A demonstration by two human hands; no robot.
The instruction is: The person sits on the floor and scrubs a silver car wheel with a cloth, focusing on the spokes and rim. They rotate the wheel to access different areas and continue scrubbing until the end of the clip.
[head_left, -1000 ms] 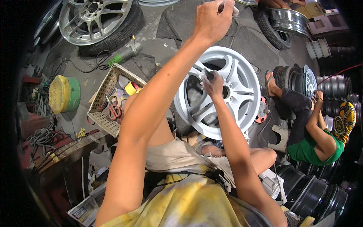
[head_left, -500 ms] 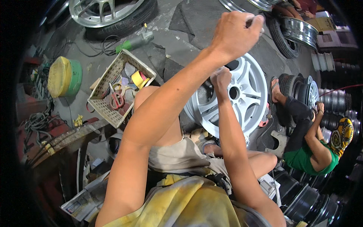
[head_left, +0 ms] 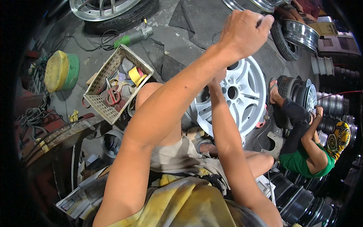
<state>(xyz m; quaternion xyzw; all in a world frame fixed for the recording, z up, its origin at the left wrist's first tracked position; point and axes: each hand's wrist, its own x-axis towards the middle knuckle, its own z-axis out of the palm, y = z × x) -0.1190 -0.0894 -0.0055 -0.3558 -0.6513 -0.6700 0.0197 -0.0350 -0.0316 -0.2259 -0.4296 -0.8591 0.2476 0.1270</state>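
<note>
White wheel rim [head_left: 242, 89] sits right of centre, to the right of a slatted basket [head_left: 101, 108] holding red-handled scissors [head_left: 110, 90]. The left hand [head_left: 245, 33] is raised over the rim's far side, fingers curled. The right hand [head_left: 218, 77] appears to be at its left side, mostly hidden by the left forearm [head_left: 185, 89]; I cannot tell what either hand's fingers grip.

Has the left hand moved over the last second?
Yes: the left hand has moved right, closer to the upper-right tyre on the floor.
</note>
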